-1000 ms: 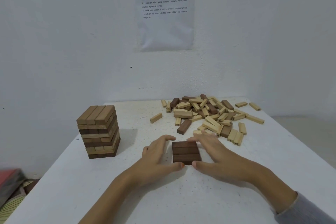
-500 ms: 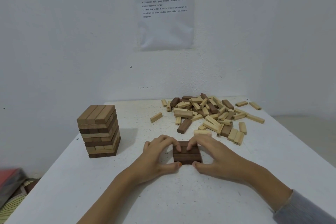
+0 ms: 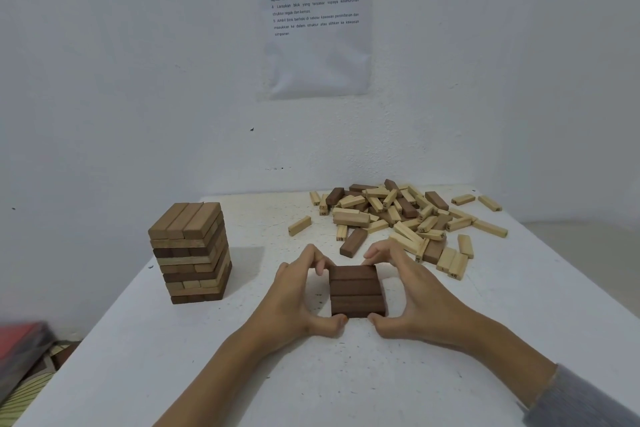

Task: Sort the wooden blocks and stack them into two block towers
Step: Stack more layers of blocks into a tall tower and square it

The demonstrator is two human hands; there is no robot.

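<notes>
As its long axes ran crosswise, the dark layer [image 3: 356,289] was clamped between left hand [image 3: 294,295] and right hand [image 3: 419,291]. Loose pile [image 3: 398,215] was noted beyond, rightward.

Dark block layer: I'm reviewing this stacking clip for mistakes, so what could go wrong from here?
The left hand and right hand pinch the dark block layer at its corners; uneven pressure could skew its three blocks. The loose pile lies just behind; a careless reach might scatter it.
</notes>
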